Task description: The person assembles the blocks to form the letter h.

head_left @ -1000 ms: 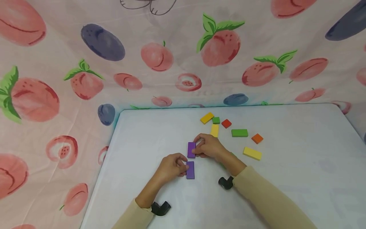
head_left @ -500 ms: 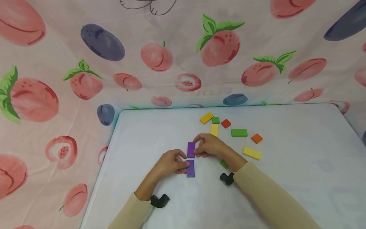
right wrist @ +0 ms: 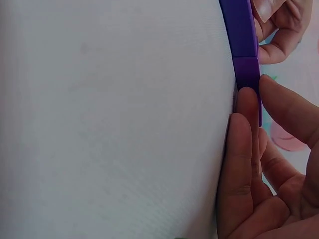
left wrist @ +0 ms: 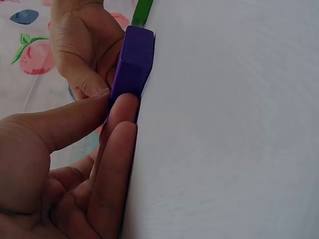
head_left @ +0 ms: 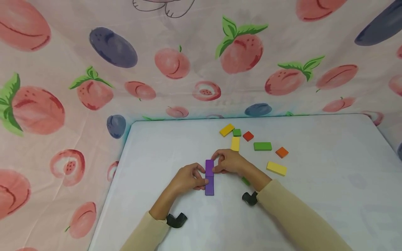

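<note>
The bench [head_left: 314, 195] carries two purple blocks lying flat, end to end and touching, a single strip between the two sets of fingers. The right hand [head_left: 230, 162] pinches the far purple block [head_left: 209, 167]; the left hand [head_left: 186, 178] pinches the near purple block [head_left: 209, 186]. The step in hand looks like joining and squaring the pair. Next would likely call for letting go without nudging the seam. Past the right fingers lie loose pieces, the nearest a yellow block [head_left: 235, 143].
</note>
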The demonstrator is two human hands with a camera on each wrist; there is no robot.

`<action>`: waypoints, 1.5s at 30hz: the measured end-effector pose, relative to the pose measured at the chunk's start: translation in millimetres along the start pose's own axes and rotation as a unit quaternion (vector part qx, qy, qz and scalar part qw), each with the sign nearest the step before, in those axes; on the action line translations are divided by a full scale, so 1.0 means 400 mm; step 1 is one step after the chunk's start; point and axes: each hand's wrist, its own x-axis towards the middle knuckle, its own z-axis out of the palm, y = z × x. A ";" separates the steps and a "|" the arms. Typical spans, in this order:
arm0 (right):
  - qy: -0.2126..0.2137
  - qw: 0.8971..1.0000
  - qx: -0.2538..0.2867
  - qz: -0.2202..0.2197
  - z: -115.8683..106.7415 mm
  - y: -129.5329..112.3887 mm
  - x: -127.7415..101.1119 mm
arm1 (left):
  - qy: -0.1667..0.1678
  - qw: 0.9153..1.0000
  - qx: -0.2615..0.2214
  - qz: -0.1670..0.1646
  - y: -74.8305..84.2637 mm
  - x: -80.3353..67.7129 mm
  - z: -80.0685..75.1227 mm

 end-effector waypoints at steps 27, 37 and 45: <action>-0.023 1.000 0.006 -0.012 -0.014 0.013 0.004 | -0.001 0.999 0.044 0.024 -0.001 -0.002 0.012; -0.024 1.000 0.004 -0.005 -0.016 0.008 0.005 | 0.000 0.999 0.034 0.022 0.004 -0.006 0.017; -0.026 1.000 -0.009 -0.009 -0.018 0.006 0.003 | 0.008 0.999 0.038 0.019 0.002 -0.005 0.024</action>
